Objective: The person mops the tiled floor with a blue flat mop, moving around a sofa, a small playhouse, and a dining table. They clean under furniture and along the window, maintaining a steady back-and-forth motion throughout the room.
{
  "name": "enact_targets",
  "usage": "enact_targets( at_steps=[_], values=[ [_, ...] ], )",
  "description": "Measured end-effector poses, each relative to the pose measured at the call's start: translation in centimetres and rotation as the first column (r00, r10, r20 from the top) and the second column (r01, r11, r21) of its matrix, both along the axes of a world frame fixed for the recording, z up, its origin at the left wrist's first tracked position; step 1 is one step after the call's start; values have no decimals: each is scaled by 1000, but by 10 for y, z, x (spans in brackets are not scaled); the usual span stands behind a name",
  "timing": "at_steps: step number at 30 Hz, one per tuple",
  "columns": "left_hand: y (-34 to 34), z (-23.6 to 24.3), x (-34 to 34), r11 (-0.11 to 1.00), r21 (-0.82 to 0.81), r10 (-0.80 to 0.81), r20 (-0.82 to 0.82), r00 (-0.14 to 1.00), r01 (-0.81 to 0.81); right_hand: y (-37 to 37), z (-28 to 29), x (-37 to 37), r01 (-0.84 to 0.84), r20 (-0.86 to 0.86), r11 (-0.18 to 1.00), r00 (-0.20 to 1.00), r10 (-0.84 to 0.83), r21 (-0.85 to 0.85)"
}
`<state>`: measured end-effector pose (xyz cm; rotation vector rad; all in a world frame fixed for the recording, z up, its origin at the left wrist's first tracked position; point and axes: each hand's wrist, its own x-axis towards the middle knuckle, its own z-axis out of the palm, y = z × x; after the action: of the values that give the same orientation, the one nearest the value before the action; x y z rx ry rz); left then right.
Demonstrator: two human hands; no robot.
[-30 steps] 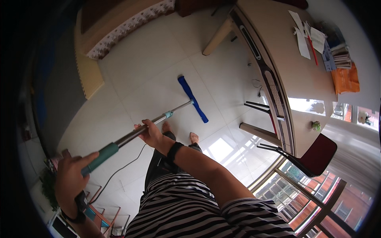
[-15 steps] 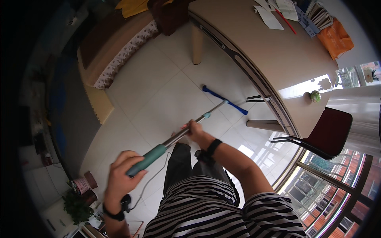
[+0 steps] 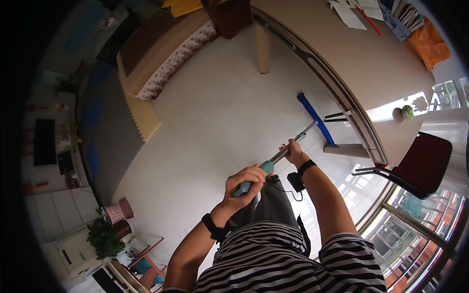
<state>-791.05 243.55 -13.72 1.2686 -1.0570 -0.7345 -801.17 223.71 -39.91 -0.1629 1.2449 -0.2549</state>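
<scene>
A flat mop (image 3: 281, 155) with a metal pole and a green-grey grip slants across the floor ahead of me. My left hand (image 3: 244, 184) is wrapped round the grip at its upper end. Farther down, my right hand (image 3: 294, 152) closes round the metal pole, below the grip. At the far end the long blue mop head (image 3: 315, 117) lies on the pale tiles beside the desk's near legs. Each wrist wears a black band with a small device.
A curved desk (image 3: 337, 53) fills the right side, a dark red chair (image 3: 422, 163) by it. Pale tiled floor (image 3: 210, 117) stretches leftward to a yellow-edged mat (image 3: 141, 117) and a wooden sofa (image 3: 166, 46). Potted plants (image 3: 105, 239) stand at lower left.
The mop head has gone to the right, closer under the desk. My left hand has swung right and forward with the grip, and my right hand has moved right too. The view has shifted somewhat.
</scene>
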Motion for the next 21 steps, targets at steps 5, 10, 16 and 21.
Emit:
enact_targets(
  at_steps=[5,10,16,21],
  values=[
    [61,26,2,967,-18,252,139,958,-252,70,9,28,-355,-137,935,926,352,5],
    [159,68,19,970,25,222,305,926,-241,185,40,71,-460,-4,883,887,462,92],
    [248,119,-2,904,60,368,393,843,-423,317,61,107,-689,71,714,724,686,121],
    [268,145,-30,821,170,417,474,776,-545,393,59,111,-790,266,588,612,745,173]
  ],
)
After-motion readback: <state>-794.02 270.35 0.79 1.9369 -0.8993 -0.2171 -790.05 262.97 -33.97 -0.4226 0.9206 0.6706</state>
